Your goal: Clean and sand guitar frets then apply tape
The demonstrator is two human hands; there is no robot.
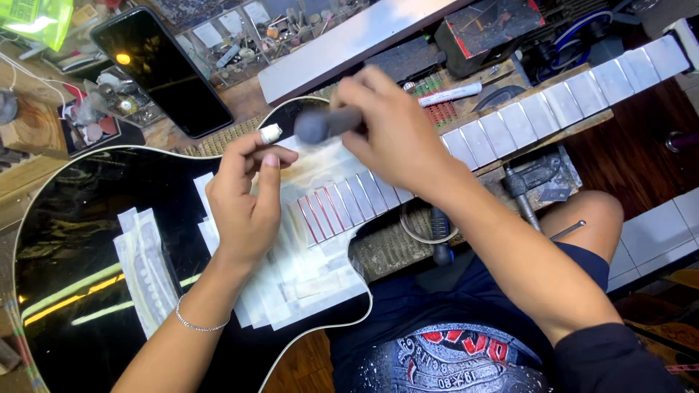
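A glossy black guitar body (pixel 80 240) lies across the workbench, its neck (pixel 553 105) running up to the right with masking tape between the frets. My right hand (pixel 389 135) is closed around a dark grey tool handle (pixel 320 125), held over the upper frets. My left hand (pixel 247 196) rests on the taped part of the body beside the neck's end, with a small white wrap on the fingertip (pixel 271 133). White tape strips (pixel 145 262) cover the body near the neck joint.
A black phone (pixel 164 69) lies at the upper left next to small parts and a compartment box (pixel 240 36). A long metal bar (pixel 349 44), a white marker (pixel 448 93), a dark block (pixel 491 25) and hand tools (pixel 535 182) sit by the neck.
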